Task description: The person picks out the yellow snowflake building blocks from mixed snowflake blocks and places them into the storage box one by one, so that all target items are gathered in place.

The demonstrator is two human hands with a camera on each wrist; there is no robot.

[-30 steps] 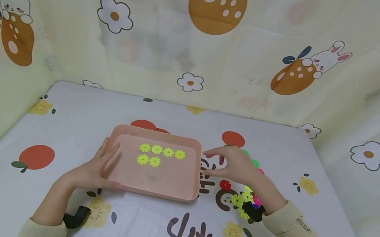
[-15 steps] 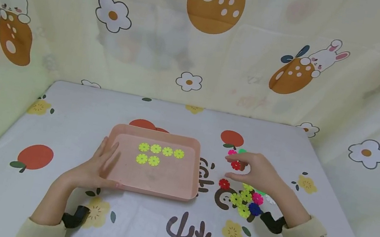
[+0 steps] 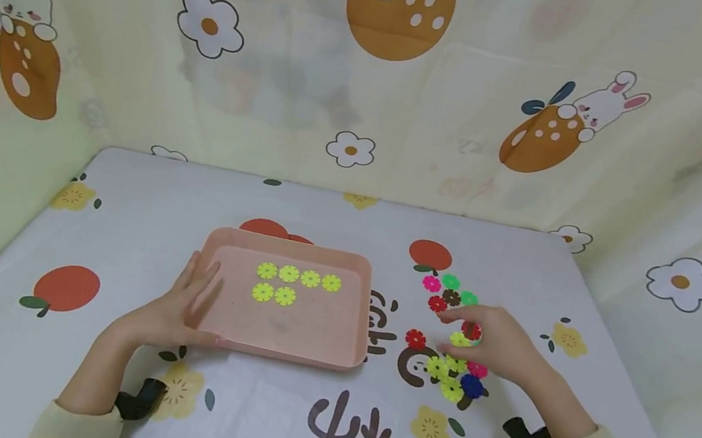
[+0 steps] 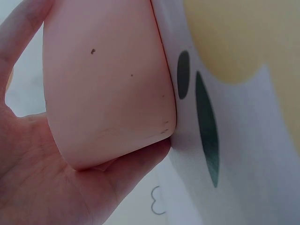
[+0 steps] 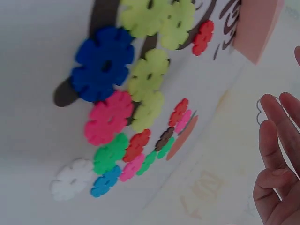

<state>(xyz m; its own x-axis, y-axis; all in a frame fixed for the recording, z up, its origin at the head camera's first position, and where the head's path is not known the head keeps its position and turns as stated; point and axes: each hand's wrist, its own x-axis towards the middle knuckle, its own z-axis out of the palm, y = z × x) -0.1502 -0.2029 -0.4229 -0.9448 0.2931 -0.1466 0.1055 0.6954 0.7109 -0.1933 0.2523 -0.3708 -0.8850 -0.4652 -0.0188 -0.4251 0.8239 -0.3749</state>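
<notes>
A pink rectangular tray [image 3: 310, 336] lies on the table, with several yellow flower-shaped plastic pieces [image 3: 285, 296] in two rows inside. My left hand [image 3: 157, 314] holds the tray's left end, fingers over the rim and thumb along the front edge. In the left wrist view, the palm sits against the tray's rounded corner [image 4: 108, 93]. My right hand [image 3: 500, 345] hovers over a loose group of flower pieces, thumb and forefinger spread apart, nothing between them. Below it lie yellow pieces [image 3: 451, 388], a blue piece [image 3: 472, 386] and a red piece [image 3: 415, 339].
In the right wrist view, a white piece [image 5: 71, 179], a pink piece [image 5: 109, 118] and green pieces [image 5: 111, 153] lie in the same group. The printed tablecloth [image 3: 221, 414] meets a patterned curtain [image 3: 256, 118] at the back.
My right hand has moved away from the tray's right edge, rightward and down to over the loose pieces. The left hand and the tray stay in place.
</notes>
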